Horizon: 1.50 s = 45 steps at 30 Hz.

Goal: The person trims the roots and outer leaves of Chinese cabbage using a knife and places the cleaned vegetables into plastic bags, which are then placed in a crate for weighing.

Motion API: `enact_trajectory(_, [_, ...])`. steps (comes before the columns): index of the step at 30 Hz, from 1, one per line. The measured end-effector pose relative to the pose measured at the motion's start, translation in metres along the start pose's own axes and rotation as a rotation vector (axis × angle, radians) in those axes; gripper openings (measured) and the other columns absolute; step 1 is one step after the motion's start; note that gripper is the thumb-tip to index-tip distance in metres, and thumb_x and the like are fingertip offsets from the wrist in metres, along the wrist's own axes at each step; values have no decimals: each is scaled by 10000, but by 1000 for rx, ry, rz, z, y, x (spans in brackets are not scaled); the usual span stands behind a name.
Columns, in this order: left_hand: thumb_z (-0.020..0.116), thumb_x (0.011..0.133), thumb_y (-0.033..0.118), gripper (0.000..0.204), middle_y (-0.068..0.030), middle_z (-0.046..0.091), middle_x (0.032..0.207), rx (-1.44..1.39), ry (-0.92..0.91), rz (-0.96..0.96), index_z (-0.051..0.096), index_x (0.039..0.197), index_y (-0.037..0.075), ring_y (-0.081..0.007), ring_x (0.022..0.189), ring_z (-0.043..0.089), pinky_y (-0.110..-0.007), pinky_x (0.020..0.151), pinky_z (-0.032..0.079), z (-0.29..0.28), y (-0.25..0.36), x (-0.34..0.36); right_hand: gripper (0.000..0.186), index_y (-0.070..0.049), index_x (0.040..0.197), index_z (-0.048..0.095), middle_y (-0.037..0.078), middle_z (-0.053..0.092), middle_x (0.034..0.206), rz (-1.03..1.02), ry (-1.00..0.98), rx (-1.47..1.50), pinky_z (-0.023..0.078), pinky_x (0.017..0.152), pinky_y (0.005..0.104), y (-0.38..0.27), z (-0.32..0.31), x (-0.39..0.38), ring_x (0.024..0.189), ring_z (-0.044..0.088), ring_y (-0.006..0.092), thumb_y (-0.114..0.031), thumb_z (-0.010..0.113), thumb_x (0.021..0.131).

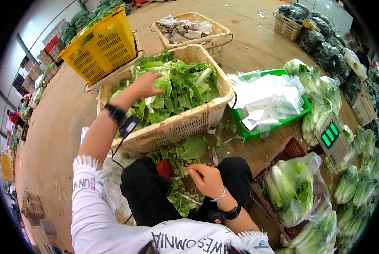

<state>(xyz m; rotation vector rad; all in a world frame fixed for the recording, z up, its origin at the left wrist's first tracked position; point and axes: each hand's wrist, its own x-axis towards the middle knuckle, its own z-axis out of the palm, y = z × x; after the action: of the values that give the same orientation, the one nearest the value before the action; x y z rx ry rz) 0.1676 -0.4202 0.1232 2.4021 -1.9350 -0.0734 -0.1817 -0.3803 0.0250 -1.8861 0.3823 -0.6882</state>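
Observation:
My left hand (147, 84) is over a large cream plastic basket (168, 127) heaped with loose green cabbage leaves (183, 86). Its fingers and thumb are apart, near the top leaves, and hold nothing that I can see. Close to my right knee is my right hand (208, 182), its fingers curled inward; whatever may be in them is hidden. Beneath it, trimmed leaves and scraps (189, 150) litter the floor between my feet. A narrow, pale, blade-like piece (215, 155) shows just beyond that hand.
A green crate (251, 135) holds clear plastic bags. Bagged cabbage (289, 186) sits in a dark red crate (291, 148), beside a scale display (333, 139). More bagged cabbages (361, 186) line the right. A yellow basket (100, 46) and another cream basket (217, 31) stand beyond.

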Motion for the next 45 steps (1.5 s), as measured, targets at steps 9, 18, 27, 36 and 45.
enact_trajectory(9, [765,588,439,1010,-104,67,1460,216,-520,-394,172,1390,275,-396,1321,39,-687,966,104,103,-44,93,183,7,918,618,135,611,682,303,12,-1,442,508,279,55,4,42,555,582,205,-136,574,812])
enact_trajectory(18, [743,626,202,914,-55,91,1458,311,-509,-467,218,1373,248,-367,1322,81,-697,938,215,135,-120,-85,197,4,957,611,109,626,699,394,-7,45,456,526,266,78,4,57,582,591,161,-132,578,818])
enact_trajectory(27, [784,594,179,1017,-120,56,1457,51,-771,-369,154,1390,248,-411,1308,95,-583,1008,228,113,-152,-111,222,3,978,606,129,631,738,276,-79,-80,472,546,294,56,0,51,622,612,205,-145,583,814])
enact_trajectory(36, [642,694,517,779,-232,562,1053,-77,-242,32,440,1215,-25,-318,968,554,-395,824,447,66,-69,139,287,-19,1035,577,144,612,783,123,-409,-33,480,576,330,26,13,111,651,601,274,-175,597,795])
enact_trajectory(45, [608,652,-2,592,-216,389,1178,-103,-236,-157,436,1199,147,-397,953,473,-457,757,439,142,-53,150,289,-3,1036,582,148,625,792,620,-145,-149,489,601,343,64,-27,122,680,612,260,-196,564,821])
